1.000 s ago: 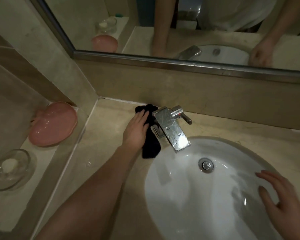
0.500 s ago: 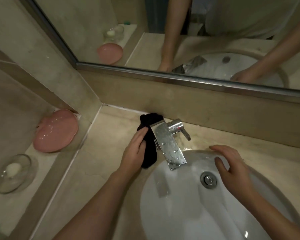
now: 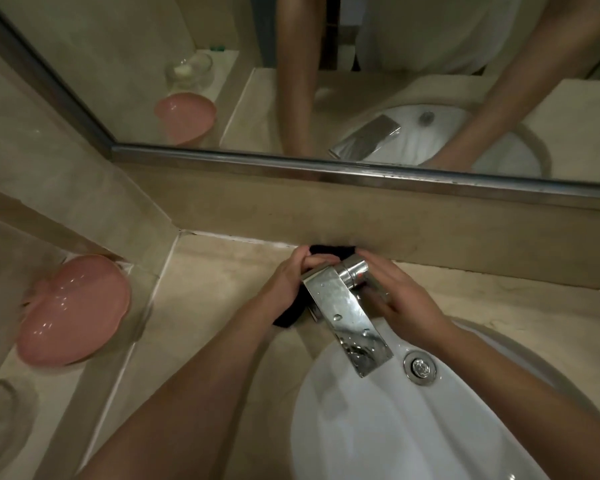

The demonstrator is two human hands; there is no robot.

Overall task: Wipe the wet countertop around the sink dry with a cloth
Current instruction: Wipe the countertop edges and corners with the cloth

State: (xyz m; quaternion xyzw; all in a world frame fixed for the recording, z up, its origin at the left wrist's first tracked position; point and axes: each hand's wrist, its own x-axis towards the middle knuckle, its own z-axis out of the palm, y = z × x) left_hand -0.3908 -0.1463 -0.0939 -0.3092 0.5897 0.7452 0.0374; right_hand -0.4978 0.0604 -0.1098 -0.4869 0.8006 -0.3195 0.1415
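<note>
Beige stone countertop [image 3: 222, 282] under mirror, centre frame | dark cloth [image 3: 329, 250] wedged behind faucet [image 3: 343, 306], against backsplash, likely to dry that narrow strip | left hand [image 3: 288, 282] fingers curled, gripping cloth | right hand [image 3: 402, 299] reaches round faucet's far side; its fingertip grasp cannot be told | sink [image 3: 395, 427] lower right.

We see the cloth [image 3: 329, 250] behind the faucet [image 3: 343, 313], the sink [image 3: 413, 427] before it, and the dish [image 3: 71, 310] left of the worktop [image 3: 215, 289].
</note>
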